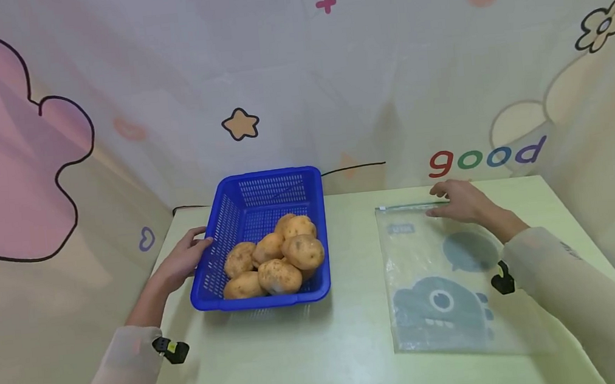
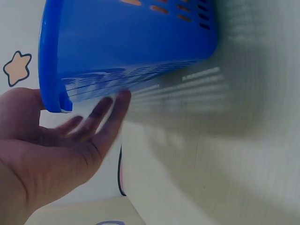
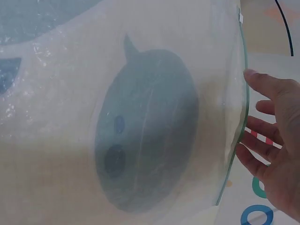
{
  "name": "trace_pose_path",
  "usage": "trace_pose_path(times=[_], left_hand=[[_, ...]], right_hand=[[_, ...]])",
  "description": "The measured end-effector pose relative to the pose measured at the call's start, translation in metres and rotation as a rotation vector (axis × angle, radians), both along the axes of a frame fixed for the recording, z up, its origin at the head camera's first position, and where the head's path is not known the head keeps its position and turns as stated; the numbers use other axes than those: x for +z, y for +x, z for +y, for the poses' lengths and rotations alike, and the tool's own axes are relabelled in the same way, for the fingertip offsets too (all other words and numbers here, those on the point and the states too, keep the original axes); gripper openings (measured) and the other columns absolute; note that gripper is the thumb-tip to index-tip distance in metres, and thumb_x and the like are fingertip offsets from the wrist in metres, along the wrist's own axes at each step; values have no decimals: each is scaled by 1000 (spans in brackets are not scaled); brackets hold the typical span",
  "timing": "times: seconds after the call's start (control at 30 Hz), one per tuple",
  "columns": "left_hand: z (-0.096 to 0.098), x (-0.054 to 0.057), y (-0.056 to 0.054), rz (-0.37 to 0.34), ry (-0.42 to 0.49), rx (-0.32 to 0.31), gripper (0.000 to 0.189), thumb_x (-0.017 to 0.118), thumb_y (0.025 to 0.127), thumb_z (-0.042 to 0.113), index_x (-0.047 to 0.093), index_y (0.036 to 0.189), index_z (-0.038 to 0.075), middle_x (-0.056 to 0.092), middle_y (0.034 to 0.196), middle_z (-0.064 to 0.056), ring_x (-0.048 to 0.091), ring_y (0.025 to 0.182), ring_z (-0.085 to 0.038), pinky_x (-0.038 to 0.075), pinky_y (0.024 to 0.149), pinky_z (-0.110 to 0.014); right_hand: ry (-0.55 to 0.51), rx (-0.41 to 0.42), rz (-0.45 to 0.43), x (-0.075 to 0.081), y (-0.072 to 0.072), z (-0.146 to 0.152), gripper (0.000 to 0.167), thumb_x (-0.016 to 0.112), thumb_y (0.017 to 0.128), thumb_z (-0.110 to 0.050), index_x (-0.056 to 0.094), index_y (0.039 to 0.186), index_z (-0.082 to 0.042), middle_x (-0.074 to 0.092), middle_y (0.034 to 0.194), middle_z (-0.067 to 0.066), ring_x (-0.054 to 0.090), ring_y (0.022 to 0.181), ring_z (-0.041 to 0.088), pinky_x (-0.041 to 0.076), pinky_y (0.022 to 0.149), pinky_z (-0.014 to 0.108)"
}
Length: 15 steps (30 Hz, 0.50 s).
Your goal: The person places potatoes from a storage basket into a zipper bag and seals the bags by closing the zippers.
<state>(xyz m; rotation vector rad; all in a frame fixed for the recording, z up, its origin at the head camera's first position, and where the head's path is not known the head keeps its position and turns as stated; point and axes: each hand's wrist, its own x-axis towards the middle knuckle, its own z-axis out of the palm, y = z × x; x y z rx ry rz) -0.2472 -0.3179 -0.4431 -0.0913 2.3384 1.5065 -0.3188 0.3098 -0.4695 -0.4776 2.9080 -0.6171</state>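
Note:
My left hand [image 1: 184, 257] is at the left rim of a blue plastic basket [image 1: 262, 299]. In the left wrist view the thumb meets the rim, and the loosely spread, blurred fingers [image 2: 117, 115] lie along the outside of the slotted wall. Several potatoes [image 1: 280, 276] are heaped in the basket's near part. My right hand [image 1: 464, 202] is over the top edge of a translucent zip bag [image 1: 412, 256] lying flat, printed with a blue-grey monster. Its thumb and relaxed fingers are right at the green zip strip [image 3: 247, 103], not curled round it.
Both things are on a pale green table [image 1: 354, 346]. Behind it hangs a printed cloth backdrop [image 1: 285, 66], which also covers the sides. A small white zip slider [image 1: 382, 208] is at the bag's top left corner. Each sleeve carries a small black device [image 1: 171, 350] near the wrist.

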Motion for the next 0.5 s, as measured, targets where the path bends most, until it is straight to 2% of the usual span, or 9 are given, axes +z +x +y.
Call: trace_pose_path(times=[0.2, 0.33, 0.5], left_hand=[[-4, -3, -1, -27, 74, 4, 61, 40, 116, 27, 14, 169, 12, 41, 159, -31, 60, 130, -41, 60, 94, -51], [-5, -3, 0, -28, 83, -4, 62, 40, 116, 27, 13, 170, 14, 40, 159, -31, 59, 131, -43, 60, 95, -52], [-4, -2, 1, -13, 72, -7, 61, 39, 116, 27, 14, 170, 13, 42, 157, -32, 60, 129, -42, 60, 94, -52]], right_hand=[[-22, 12, 28, -10, -1, 2, 32, 76, 96, -14, 70, 119, 8, 73, 107, 24, 67, 100, 41, 54, 93, 61], [-24, -16, 2, -15, -3, 5, 12, 70, 96, -6, 73, 105, 1, 71, 95, 15, 62, 92, 35, 54, 89, 55], [-30, -22, -33, -17, -7, 9, 6, 67, 95, -5, 72, 96, -4, 66, 88, 8, 58, 88, 31, 52, 84, 48]])
